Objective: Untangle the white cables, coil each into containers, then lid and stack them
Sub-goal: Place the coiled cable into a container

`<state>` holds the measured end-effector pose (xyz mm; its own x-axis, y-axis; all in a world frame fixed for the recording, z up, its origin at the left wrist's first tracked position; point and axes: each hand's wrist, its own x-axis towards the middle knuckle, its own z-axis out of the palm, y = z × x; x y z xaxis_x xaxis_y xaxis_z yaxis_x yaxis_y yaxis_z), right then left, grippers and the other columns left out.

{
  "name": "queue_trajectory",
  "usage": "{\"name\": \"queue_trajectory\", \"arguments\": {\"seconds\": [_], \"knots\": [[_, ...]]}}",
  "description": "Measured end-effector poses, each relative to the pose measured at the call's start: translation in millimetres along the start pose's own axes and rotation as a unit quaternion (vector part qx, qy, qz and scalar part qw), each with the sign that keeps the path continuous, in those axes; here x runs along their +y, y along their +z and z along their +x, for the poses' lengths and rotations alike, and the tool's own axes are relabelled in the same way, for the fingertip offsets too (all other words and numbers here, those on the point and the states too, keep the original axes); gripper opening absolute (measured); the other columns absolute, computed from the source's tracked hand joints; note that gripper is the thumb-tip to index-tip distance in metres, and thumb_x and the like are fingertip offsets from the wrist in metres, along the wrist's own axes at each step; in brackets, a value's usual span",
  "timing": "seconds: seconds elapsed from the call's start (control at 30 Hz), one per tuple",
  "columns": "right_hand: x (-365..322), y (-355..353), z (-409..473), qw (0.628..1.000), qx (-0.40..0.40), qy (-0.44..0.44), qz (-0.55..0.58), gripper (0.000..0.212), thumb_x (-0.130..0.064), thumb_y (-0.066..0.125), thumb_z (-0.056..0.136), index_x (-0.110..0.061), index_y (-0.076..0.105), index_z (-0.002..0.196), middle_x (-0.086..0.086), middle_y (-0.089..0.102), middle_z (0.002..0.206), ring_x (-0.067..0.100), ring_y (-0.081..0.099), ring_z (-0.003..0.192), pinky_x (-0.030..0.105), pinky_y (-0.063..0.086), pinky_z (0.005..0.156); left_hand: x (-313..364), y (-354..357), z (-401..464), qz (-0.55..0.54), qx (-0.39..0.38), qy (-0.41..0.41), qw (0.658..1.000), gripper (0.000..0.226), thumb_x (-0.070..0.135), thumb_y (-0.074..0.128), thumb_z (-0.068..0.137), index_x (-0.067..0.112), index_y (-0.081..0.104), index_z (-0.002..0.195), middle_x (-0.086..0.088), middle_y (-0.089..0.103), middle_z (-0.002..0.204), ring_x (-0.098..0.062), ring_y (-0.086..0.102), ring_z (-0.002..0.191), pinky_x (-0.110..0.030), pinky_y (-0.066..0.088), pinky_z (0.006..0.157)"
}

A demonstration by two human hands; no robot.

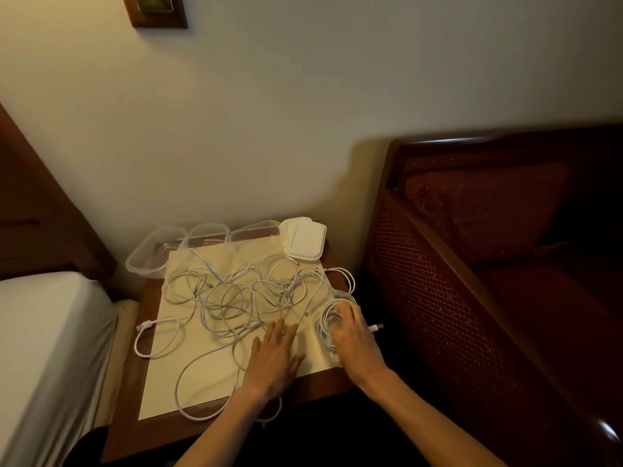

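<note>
A tangle of white cables (242, 291) sprawls over the cream top of a small wooden table (135, 399). My left hand (274, 355) lies flat with straight fingers on the cloth at the tangle's near edge. My right hand (354, 335) rests on a small coiled white cable (327, 323) at the table's right edge, fingers curved over the coil; a plug end (377, 327) sticks out to the right. Three clear containers (153, 252) stand in a row at the back. A stack of white lids (305, 242) lies at the back right.
A white-sheeted bed (43, 348) borders the table on the left. A dark red patterned armchair (488, 264) stands close on the right. The wall runs behind the containers. One cable loop (199, 392) hangs over the table's front edge.
</note>
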<state>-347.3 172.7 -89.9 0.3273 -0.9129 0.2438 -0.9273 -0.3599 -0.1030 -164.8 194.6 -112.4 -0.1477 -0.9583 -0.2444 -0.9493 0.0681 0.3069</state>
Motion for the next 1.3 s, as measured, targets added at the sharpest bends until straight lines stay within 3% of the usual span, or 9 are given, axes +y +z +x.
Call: {"name": "queue_trajectory", "arguments": {"seconds": [0.17,0.4,0.53,0.7,0.83,0.93,1.0,1.07,1.3], "knots": [[1.6,1.2,0.2,0.999,-0.01,0.0,-0.03,0.021,-0.001,0.084,0.059,-0.011,0.069,0.069,0.013,0.058,0.125,0.026,0.057,0.1,0.032,0.058,0.076,-2.4,6.7,1.8,0.02,-0.02,0.005,1.0,0.07,0.045,0.037,0.1,0.026,-0.002,0.155,-0.005,-0.006,0.163,-0.024,-0.011,0.149,-0.048,0.008,0.119],[-0.7,12.6,2.8,1.0,-0.025,0.003,-0.011,0.008,-0.004,0.063,0.083,-0.006,0.07,0.085,0.013,0.045,0.142,0.031,0.046,0.124,0.038,0.055,0.088,-3.8,11.7,4.8,0.032,-0.026,0.005,0.999,0.073,0.045,0.036,0.1,0.023,-0.006,0.154,-0.006,-0.01,0.163,-0.025,-0.016,0.148,-0.05,0.004,0.118],[-2.4,11.6,4.0,0.998,-0.032,-0.009,-0.048,0.009,-0.009,0.07,0.077,-0.005,0.074,0.085,0.015,0.058,0.13,0.029,0.055,0.114,0.041,0.051,0.094,-4.5,12.5,3.6,0.034,-0.022,0.011,0.999,0.071,0.045,0.035,0.1,0.024,-0.007,0.154,-0.005,-0.009,0.163,-0.025,-0.016,0.148,-0.05,0.004,0.118],[2.2,13.7,11.0,0.993,-0.114,-0.027,-0.003,0.031,-0.005,0.047,0.096,0.0,0.06,0.124,0.016,0.031,0.154,0.03,0.022,0.145,0.041,0.035,0.112,-4.3,12.3,4.1,0.027,-0.024,0.012,0.999,0.07,0.045,0.034,0.101,0.024,-0.007,0.154,-0.004,-0.011,0.163,-0.024,-0.018,0.148,-0.051,0.002,0.118],[9.0,18.8,18.0,0.989,-0.117,-0.031,0.085,0.027,-0.016,0.05,0.099,-0.002,0.066,0.116,0.011,0.031,0.156,0.021,0.022,0.146,0.031,0.025,0.116,-3.7,10.6,6.3,0.015,-0.031,0.002,0.999,0.072,0.048,0.037,0.099,0.024,-0.003,0.154,-0.004,-0.007,0.163,-0.024,-0.015,0.149,-0.052,0.004,0.119],[11.8,25.4,16.2,0.983,-0.125,-0.017,0.137,0.024,-0.009,0.049,0.098,0.002,0.064,0.113,0.01,0.021,0.16,0.017,0.014,0.149,0.018,0.013,0.114,3.4,7.9,6.3,-0.028,0.089,0.004,0.996,0.061,0.055,0.036,0.096,0.023,0.031,0.148,-0.005,0.024,0.158,-0.025,0.018,0.147,-0.049,0.02,0.116],[13.4,27.4,14.8,0.98,-0.141,-0.021,0.136,0.027,-0.003,0.051,0.094,0.0,0.061,0.119,0.01,0.014,0.162,0.019,0.007,0.15,0.021,0.012,0.115,12.7,2.9,7.3,-0.046,0.229,0.034,0.972,0.045,0.049,0.037,0.096,0.023,0.055,0.128,0.0,0.05,0.14,-0.023,0.047,0.129,-0.043,0.04,0.103],[14.1,27.3,13.5,0.979,-0.15,-0.018,0.136,0.043,0.001,0.053,0.092,-0.005,0.052,0.135,0.007,0.008,0.163,0.02,0.001,0.151,0.025,0.012,0.118,23.1,-3.0,11.7,-0.035,0.303,0.071,0.95,0.032,0.039,0.041,0.096,0.026,0.063,0.115,0.007,0.06,0.126,-0.019,0.055,0.114,-0.036,0.041,0.088],[21.6,22.8,14.1,0.973,-0.143,-0.067,0.165,0.054,0.007,0.051,0.09,-0.006,0.046,0.143,0.013,0.013,0.162,0.021,0.008,0.151,0.012,-0.001,0.112,38.4,-8.5,29.7,0.047,0.136,0.084,0.986,0.037,0.036,0.035,0.101,0.038,0.049,0.135,0.023,0.046,0.142,-0.02,0.047,0.118,-0.04,0.032,0.08]]}}
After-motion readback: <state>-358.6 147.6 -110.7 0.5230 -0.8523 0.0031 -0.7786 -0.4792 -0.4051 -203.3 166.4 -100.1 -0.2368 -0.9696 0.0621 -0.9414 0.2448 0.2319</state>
